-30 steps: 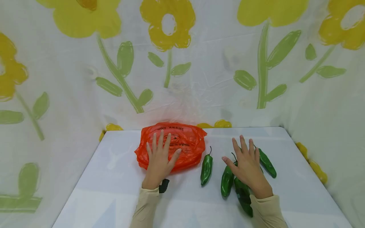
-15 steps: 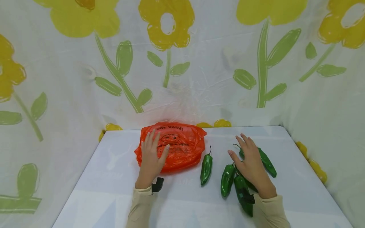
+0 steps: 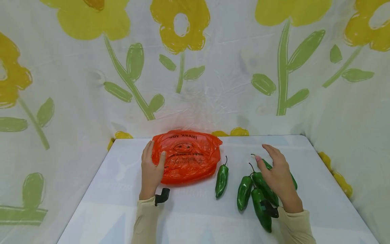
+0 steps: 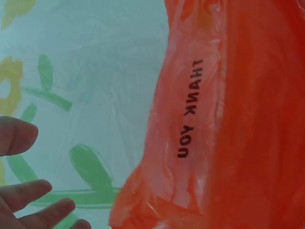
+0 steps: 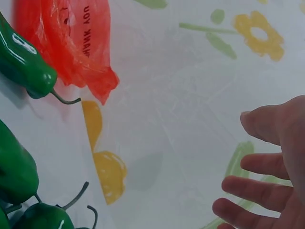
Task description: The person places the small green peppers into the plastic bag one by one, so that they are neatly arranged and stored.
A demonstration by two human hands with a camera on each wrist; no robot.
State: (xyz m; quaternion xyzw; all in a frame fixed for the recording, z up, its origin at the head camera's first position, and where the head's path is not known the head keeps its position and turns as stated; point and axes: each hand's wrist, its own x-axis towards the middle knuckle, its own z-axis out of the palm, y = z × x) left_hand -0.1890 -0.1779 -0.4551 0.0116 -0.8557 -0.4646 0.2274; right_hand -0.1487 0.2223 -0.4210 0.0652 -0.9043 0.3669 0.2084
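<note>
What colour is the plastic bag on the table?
The bag is orange-red with dark lettering, shown best in the head view.

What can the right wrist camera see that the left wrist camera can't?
Only the right wrist view shows the green peppers, the right hand and some of the white table. Only the left wrist view shows the left hand. Both show the red bag and the flowery sheet.
</note>
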